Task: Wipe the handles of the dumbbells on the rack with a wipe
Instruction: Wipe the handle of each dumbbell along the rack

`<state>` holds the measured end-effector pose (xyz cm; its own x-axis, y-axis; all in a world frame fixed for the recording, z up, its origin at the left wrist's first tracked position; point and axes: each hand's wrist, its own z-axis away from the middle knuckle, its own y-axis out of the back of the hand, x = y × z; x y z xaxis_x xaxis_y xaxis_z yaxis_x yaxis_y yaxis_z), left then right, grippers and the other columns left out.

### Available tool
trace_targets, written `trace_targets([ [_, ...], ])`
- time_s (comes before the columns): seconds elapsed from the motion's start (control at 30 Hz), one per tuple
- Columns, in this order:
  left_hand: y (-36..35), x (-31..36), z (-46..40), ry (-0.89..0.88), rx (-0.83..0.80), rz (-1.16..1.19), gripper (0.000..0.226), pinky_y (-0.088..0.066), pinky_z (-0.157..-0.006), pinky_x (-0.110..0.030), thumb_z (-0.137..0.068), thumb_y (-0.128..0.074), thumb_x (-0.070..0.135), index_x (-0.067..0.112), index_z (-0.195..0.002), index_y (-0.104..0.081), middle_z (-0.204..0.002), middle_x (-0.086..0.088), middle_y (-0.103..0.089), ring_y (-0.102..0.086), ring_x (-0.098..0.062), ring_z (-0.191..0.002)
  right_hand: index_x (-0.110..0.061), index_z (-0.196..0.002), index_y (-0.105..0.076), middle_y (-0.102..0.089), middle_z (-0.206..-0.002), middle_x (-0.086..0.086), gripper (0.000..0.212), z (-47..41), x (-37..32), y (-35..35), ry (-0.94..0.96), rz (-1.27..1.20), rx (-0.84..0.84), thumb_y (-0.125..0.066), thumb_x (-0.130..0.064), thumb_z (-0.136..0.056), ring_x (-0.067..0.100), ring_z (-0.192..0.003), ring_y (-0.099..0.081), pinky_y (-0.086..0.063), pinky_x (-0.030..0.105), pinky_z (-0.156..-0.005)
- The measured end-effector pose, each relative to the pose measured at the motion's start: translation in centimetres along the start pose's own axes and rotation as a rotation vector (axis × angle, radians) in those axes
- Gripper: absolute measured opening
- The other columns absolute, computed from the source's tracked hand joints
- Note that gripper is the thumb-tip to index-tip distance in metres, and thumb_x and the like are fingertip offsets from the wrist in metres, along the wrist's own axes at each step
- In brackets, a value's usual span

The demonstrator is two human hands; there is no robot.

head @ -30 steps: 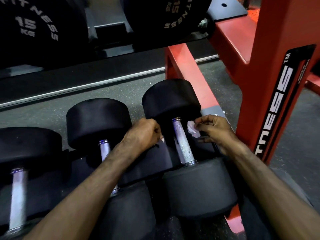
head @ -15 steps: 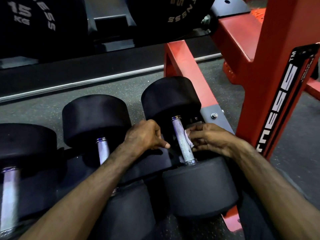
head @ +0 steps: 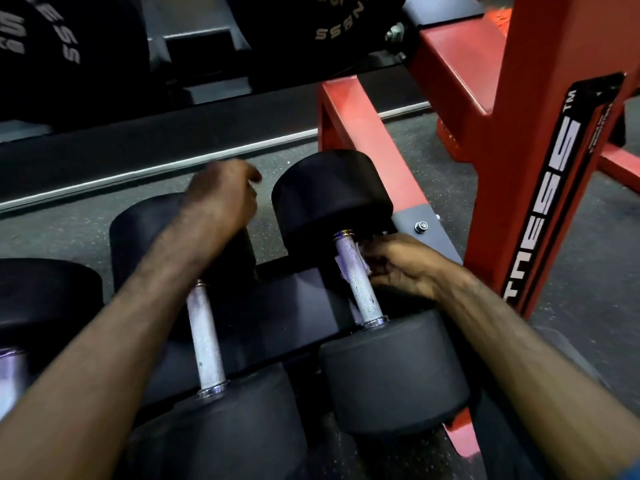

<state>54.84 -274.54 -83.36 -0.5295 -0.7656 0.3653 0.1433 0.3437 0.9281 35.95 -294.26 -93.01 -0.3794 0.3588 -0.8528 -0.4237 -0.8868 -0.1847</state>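
My right hand presses wipe against handle of dumbbell at rack's right end; left hand lifted, blurred, grip unclear. Next, I judge: stroke wipe down handle.

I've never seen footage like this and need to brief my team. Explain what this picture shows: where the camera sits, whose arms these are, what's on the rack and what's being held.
No machine here: a person wears the camera on their head, so it looks down along their own two bare arms. Below is a red rack holding black dumbbells side by side. The right hand pinches a small white wipe against the metal handle of the rightmost dumbbell. The left hand is blurred above the middle dumbbell, its fingers loosely curled, with nothing visible in its grip. Behind, on the floor, stand large black weight plates.
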Motion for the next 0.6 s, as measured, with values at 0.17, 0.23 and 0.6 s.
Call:
trace_targets([
  [0.17,0.5,-0.3,-1.7,-0.111,0.258,0.356,0.011,-0.067,-0.077,-0.036,-0.095,-0.077,0.012,0.021,-0.097,-0.083,-0.087,0.002,-0.081,-0.078,-0.009,-0.077,-0.003,-0.11,-0.07,-0.078,-0.103,0.018,0.021,0.7,0.1,0.1,-0.09,-0.031,-0.093,-0.051,-0.011,-0.106,0.037,-0.092,-0.077,-0.065,0.042,-0.078],
  [0.23,-0.3,1.0,-2.9,-0.097,0.267,0.528,0.021,-0.064,-0.072,-0.026,-0.099,-0.07,0.006,0.023,-0.092,-0.08,-0.089,0.004,-0.08,-0.076,-0.004,-0.078,0.0,-0.119,-0.068,-0.074,-0.115,0.026,0.024,1.0,0.2,0.3,-0.108,-0.011,-0.104,-0.052,-0.011,-0.104,0.039,-0.099,-0.076,-0.064,0.04,-0.078],
  [0.6,-5.1,5.2,-2.8,-0.189,0.128,0.602,0.056,-0.031,-0.064,-0.047,-0.116,-0.047,0.04,0.015,-0.066,-0.049,-0.092,-0.012,-0.06,-0.054,-0.042,-0.089,0.001,-0.121,-0.067,-0.072,-0.119,0.024,0.026,0.7,0.6,0.8,-0.111,0.062,-0.122,-0.052,-0.005,-0.101,0.043,-0.114,-0.07,-0.057,0.049,-0.102],
])
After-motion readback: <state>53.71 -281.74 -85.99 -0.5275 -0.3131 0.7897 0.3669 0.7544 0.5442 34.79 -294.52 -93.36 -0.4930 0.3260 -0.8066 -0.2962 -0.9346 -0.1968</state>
